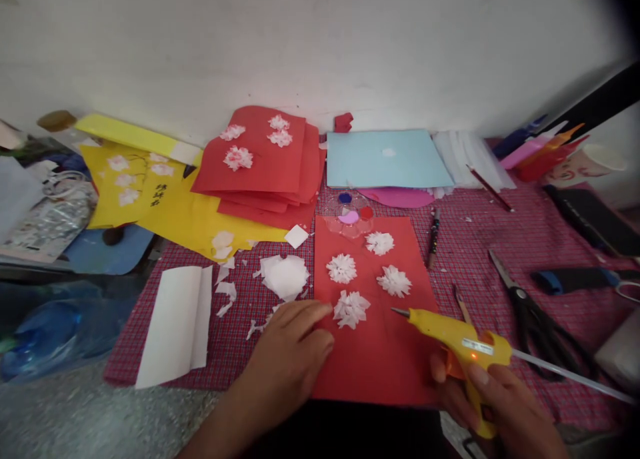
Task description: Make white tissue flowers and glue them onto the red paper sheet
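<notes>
A red paper sheet [380, 352] lies in front of me on the checked cloth, with several white paper flowers [351, 308] stuck on its upper half. My left hand [290, 352] rests on the sheet's left edge, fingers loosely bent with nothing in them, fingertips just short of the nearest flower. My right hand [495, 399] grips a yellow glue gun [460, 342] by its handle. Its nozzle points left toward the flowers, a little above the sheet. A clear glue stick [575, 376] juts out behind the gun.
Black scissors [530, 306], a pen [433, 238] and a pencil lie right of the sheet. A paint palette [350, 216] sits at its top edge. Red sheets with flowers [260, 159], yellow paper [165, 206], blue paper [385, 158], white paper [177, 322] and scraps cover the rest.
</notes>
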Demonstrator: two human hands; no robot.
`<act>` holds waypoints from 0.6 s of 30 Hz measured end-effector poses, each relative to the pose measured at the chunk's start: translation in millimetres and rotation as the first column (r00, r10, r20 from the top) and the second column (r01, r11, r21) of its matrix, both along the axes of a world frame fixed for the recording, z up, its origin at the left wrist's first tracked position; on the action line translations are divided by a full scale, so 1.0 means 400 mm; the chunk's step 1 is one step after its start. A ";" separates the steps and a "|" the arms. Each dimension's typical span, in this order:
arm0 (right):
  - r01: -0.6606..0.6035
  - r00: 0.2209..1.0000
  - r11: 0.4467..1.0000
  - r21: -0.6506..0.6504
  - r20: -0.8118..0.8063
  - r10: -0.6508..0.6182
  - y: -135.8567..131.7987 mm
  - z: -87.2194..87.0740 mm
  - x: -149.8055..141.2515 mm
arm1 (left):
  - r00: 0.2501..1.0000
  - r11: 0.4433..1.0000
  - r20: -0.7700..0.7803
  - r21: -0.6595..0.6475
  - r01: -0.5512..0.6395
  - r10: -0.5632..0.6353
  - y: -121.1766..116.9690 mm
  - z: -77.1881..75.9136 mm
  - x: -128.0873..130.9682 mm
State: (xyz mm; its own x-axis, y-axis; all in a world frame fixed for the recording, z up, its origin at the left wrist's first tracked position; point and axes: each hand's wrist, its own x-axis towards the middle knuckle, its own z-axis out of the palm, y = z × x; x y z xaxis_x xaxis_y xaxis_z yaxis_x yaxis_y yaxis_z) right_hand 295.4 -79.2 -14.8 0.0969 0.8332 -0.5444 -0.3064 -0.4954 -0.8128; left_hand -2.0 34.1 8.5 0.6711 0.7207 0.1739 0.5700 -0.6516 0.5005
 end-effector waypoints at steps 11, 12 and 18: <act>0.008 1.000 1.000 -0.015 -0.007 -0.009 -0.003 0.001 0.001 | 1.000 1.000 -0.007 -0.011 0.011 -0.011 0.004 -0.012 0.038; 0.001 1.000 1.000 -0.006 -0.004 -0.001 -0.002 0.000 0.001 | 1.000 1.000 -0.002 -0.013 0.007 -0.007 0.004 -0.011 0.035; -0.012 1.000 1.000 0.022 -0.009 0.013 0.000 -0.007 0.005 | 0.995 0.996 0.057 -0.028 -0.081 0.083 0.005 -0.013 -0.005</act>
